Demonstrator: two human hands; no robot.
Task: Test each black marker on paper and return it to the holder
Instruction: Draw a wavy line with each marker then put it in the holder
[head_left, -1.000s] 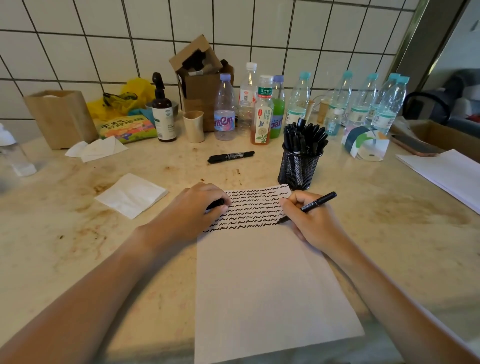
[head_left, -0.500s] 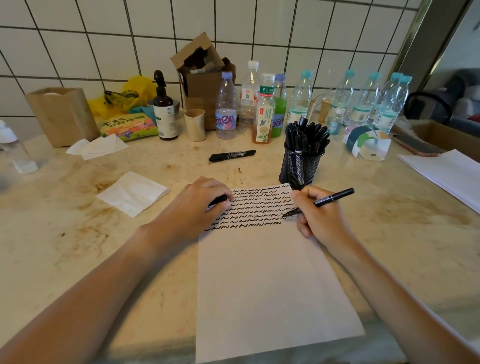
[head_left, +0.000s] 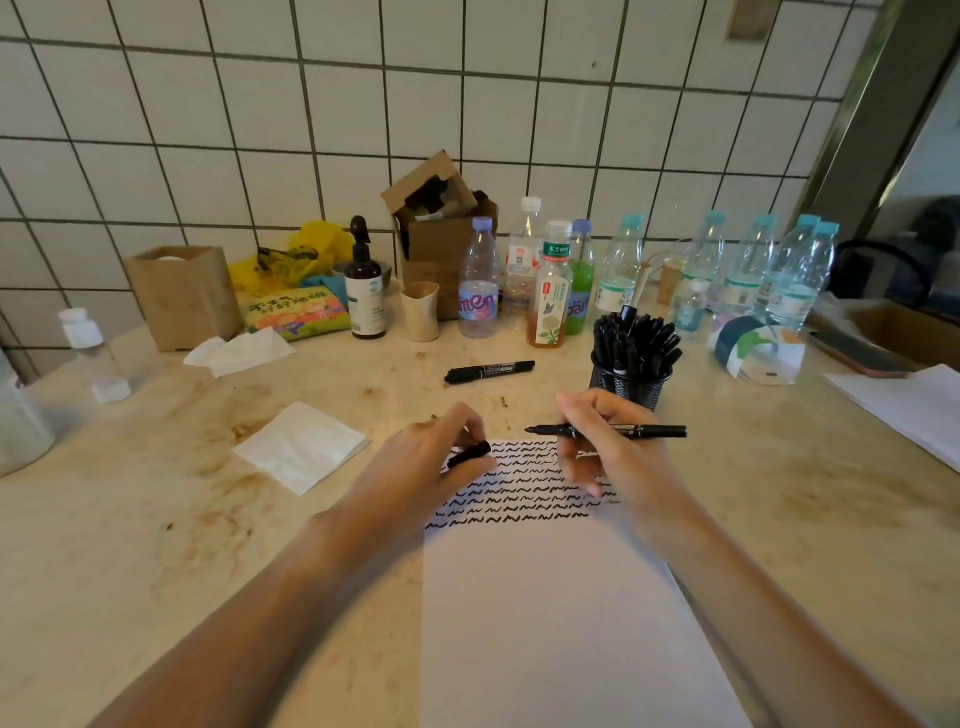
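right hand (head_left: 613, 457) has lifted the marker (head_left: 608, 430) off the paper (head_left: 550, 623), tip toward the cap (head_left: 470, 453) pinched in my left hand (head_left: 431, 467), so recapping comes before the holder (head_left: 629, 387).

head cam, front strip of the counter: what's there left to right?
folded napkin → left hand pinching the cap → uncapped marker in the right hand, tip pointing left → sheet of paper at the far right edge

Two bare forearms, no sleeves visible; apparently no rings, wristwear.
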